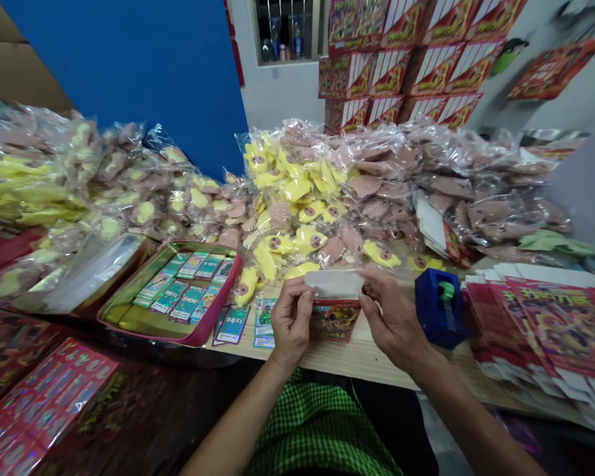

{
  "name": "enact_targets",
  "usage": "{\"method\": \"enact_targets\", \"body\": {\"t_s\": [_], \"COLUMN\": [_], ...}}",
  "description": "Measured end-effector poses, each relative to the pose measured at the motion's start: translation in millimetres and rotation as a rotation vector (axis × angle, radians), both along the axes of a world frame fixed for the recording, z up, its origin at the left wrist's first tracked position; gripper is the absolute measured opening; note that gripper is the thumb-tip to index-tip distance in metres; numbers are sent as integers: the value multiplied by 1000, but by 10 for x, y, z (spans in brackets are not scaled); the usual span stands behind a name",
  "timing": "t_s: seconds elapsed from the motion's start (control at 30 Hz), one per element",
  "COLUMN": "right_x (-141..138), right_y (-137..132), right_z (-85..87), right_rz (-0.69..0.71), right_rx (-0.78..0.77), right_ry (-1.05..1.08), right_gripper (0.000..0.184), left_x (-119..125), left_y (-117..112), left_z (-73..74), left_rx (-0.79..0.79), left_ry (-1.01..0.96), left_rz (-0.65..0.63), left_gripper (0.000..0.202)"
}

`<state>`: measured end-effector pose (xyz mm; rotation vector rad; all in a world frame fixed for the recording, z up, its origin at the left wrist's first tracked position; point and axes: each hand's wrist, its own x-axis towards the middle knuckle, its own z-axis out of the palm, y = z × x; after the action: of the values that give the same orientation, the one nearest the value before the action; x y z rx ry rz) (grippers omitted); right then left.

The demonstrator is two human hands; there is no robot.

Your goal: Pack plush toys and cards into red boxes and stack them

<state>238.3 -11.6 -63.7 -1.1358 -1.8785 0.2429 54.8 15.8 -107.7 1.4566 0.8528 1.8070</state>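
My left hand and my right hand both pinch the sides of a red printed card packet above the wooden table. A white strip runs along the packet's top edge, partly covered by my fingers. Small teal-and-white cards lie on the table just left of my left hand. A blue tape dispenser stands to the right of my right hand. Bagged yellow and pink soft toys are heaped behind the packet.
A pink-rimmed metal tray holding several cards sits left of my hands. Stacked red printed sheets cover the right side. More bagged toys line the back, beneath stacked red cartons. Red printed sheets lie at lower left.
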Motion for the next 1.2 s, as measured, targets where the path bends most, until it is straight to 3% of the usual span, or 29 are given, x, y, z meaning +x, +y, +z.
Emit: {"method": "enact_targets", "body": {"t_s": [0.07,0.2,0.3,0.37,0.57,0.73,0.87,1.0,1.2], "right_x": [13,79,123,123,40,26,21,51,56], "right_y": [-10,-48,-95,-124,-176,-210,-215,-246,-350], "right_z": [-22,16,102,151,216,272,301,314,289], "right_rz": [-11,31,108,123,13,28,39,98,147], "right_rx": [-34,91,77,27,-14,-31,36,9,-48], "right_ry": [30,-99,-212,-245,-225,-223,-341,-440,-383], "right_gripper": [46,22,17,13,12,9,12,17,10], "left_x": [-7,-21,-12,13,39,-48,-125,-262,-415], "left_y": [21,44,19,-5,-25,8,37,83,123], "left_z": [5,1,13,19,7,84,150,194,308], "left_rx": [-43,-15,22,-8,-44,118,196,284,380], "left_ry": [-52,13,55,27,-2,157,249,378,543], "left_rz": [-56,-136,-180,-188,-141,-169,-208,-295,-368], "left_gripper": [24,30,30,23,32,21,23,24,21]}}
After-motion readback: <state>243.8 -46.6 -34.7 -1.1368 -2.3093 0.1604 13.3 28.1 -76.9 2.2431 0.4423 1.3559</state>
